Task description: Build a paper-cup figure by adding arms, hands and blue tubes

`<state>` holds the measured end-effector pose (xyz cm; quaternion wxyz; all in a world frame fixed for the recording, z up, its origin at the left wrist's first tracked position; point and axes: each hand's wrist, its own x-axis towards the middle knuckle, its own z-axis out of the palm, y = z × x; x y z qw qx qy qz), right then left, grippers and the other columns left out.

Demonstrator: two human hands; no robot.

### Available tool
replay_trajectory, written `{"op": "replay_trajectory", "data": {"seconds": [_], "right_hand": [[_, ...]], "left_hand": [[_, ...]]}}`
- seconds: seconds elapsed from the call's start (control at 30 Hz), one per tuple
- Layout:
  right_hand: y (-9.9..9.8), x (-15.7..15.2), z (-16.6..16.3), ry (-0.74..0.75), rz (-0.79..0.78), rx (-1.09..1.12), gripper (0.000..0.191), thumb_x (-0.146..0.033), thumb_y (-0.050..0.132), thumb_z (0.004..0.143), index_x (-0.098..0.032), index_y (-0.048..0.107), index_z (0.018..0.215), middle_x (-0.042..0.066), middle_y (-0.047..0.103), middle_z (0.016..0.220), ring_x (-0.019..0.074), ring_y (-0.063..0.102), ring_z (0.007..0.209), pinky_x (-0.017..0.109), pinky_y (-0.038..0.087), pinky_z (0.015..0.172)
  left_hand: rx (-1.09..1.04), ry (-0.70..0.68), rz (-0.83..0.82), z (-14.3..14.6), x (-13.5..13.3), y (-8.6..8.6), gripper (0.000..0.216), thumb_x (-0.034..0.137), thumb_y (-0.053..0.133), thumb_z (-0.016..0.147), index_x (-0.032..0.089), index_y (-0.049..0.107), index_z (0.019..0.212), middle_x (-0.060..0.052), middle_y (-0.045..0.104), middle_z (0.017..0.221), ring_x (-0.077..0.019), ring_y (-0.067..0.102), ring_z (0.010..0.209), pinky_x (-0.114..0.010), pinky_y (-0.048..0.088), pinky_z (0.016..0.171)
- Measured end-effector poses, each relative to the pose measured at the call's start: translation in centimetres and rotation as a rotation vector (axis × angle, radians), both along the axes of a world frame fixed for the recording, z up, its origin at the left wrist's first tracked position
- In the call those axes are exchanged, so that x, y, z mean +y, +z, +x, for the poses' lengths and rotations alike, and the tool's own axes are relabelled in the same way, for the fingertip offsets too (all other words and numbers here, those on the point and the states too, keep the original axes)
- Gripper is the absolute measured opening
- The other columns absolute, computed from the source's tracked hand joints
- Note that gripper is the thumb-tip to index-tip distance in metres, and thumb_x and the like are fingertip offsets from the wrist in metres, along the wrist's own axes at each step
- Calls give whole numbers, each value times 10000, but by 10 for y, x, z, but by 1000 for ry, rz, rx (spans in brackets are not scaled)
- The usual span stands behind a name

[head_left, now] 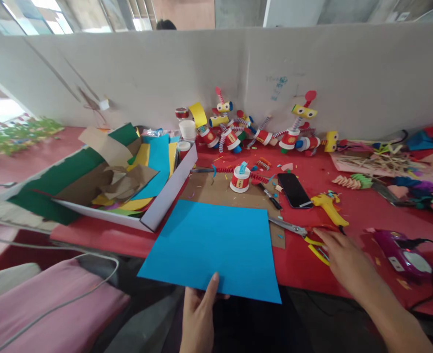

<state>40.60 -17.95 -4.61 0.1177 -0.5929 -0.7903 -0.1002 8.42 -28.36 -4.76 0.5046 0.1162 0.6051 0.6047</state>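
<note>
In the head view, the left hand (202,301) has its grip clamped on a blue sheet (216,242) overhanging the desk (293,267). The right hand (339,252) is at the scissors (288,225); I cannot tell whether its grip is closed. Taking them up seems the step, calling for well-seated fingers. Writing on the red-and-white cup (239,183) and wall (146,73) is illegible.

Head camera: worn on the person's head, looked forward and down.
Surface (367,208): seen from above at a slant, ran crosswise at middle range.
Left hand (199,305): close to the lens, bottom centre.
Right hand (337,251): a little farther out, right of centre.
Grey partition (146,68): faced the lens beyond the surface, its top edge high in view.
</note>
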Motion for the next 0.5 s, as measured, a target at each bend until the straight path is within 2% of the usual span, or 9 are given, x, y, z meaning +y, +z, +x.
{"op": "replay_trajectory", "data": {"seconds": [0.13,0.27,0.37,0.5], "right_hand": [[17,-6,-25,46,94,157,333,-180,411,915,-129,655,1137,144,689,1052,287,633,951,458,533,843],[28,-6,-50,140,79,283,269,-246,467,945,-163,666,1105,101,698,1038,248,621,983,401,517,867],[33,10,-62,138,45,279,256,-222,475,939,-166,677,1085,88,705,1008,242,616,948,390,499,863],[38,51,-79,57,-52,165,268,-208,489,927,-156,676,1113,106,703,1045,251,609,971,373,462,890]], "left_hand": [[96,-53,21,-5,4,-3,657,403,766,732,226,470,1290,-78,647,1129,-182,654,865,-267,564,666],[105,-17,11,-9,9,0,571,418,790,693,195,516,1141,-62,683,1002,-199,673,861,-255,572,637],[75,3,-2,-10,8,3,531,426,820,644,186,534,1022,-32,696,857,-201,690,810,-260,580,635],[43,-100,-80,-11,3,4,530,430,846,597,148,571,952,-25,700,705,-188,682,637,-271,571,571]]}}
